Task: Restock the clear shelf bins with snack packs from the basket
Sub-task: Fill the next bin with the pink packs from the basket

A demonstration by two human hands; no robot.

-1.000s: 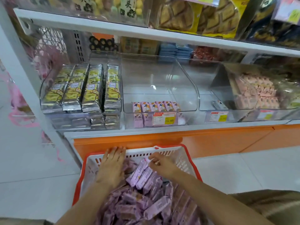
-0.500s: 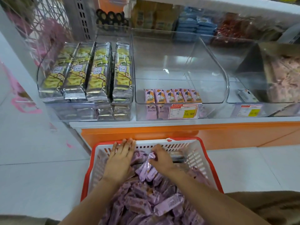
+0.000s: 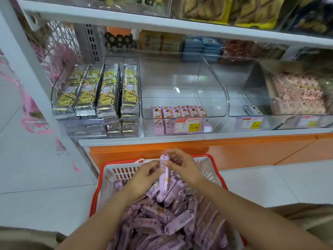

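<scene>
Head view is showing my left hand (image 3: pixel 144 176) and right hand (image 3: pixel 184 168) pinching one purple snack pack (image 3: pixel 165 175) upright between them, fingers curling round it, just above the heap in the red-rimmed basket (image 3: pixel 111 179) at lower centre. Higher up, mid-frame, the clear middle bin (image 3: pixel 180 83) is holding a row of similar packs (image 3: pixel 179 111) along its front.

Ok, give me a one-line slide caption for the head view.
Left hand and right hand hold purple snack packs over the red-rimmed basket, below a sparsely stocked clear bin.
</scene>
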